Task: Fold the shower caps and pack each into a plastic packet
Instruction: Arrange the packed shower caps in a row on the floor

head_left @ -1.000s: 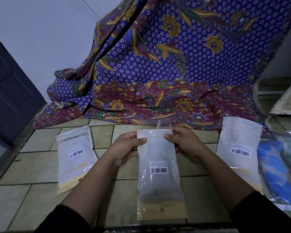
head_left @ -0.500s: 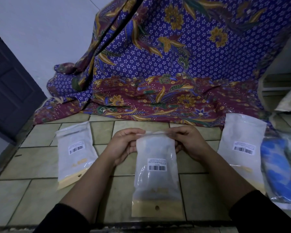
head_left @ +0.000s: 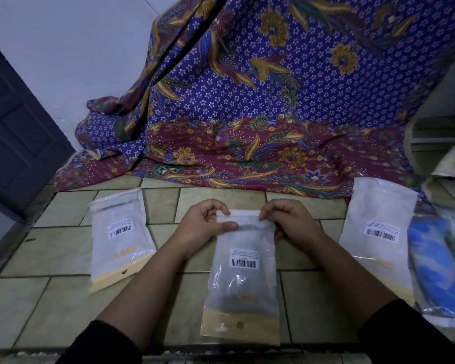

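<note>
A clear plastic packet (head_left: pixel 243 271) with a barcode label and a tan card end lies lengthwise on the tiled floor in front of me, something pale folded inside it. My left hand (head_left: pixel 204 227) pinches the left corner of its top flap, which is folded down over the mouth. My right hand (head_left: pixel 289 223) pinches the right corner of the same flap. A second packet (head_left: pixel 121 237) lies flat to the left. A third packet (head_left: pixel 380 232) lies to the right.
A purple and maroon batik cloth (head_left: pixel 260 114) drapes down the wall onto the floor behind the packets. Blue and green items in clear wrap (head_left: pixel 436 261) lie at the far right. A dark door (head_left: pixel 13 143) stands at left.
The open flap that stood up above the packet's mouth has been folded down over it, and both hands now pinch along the fold.
</note>
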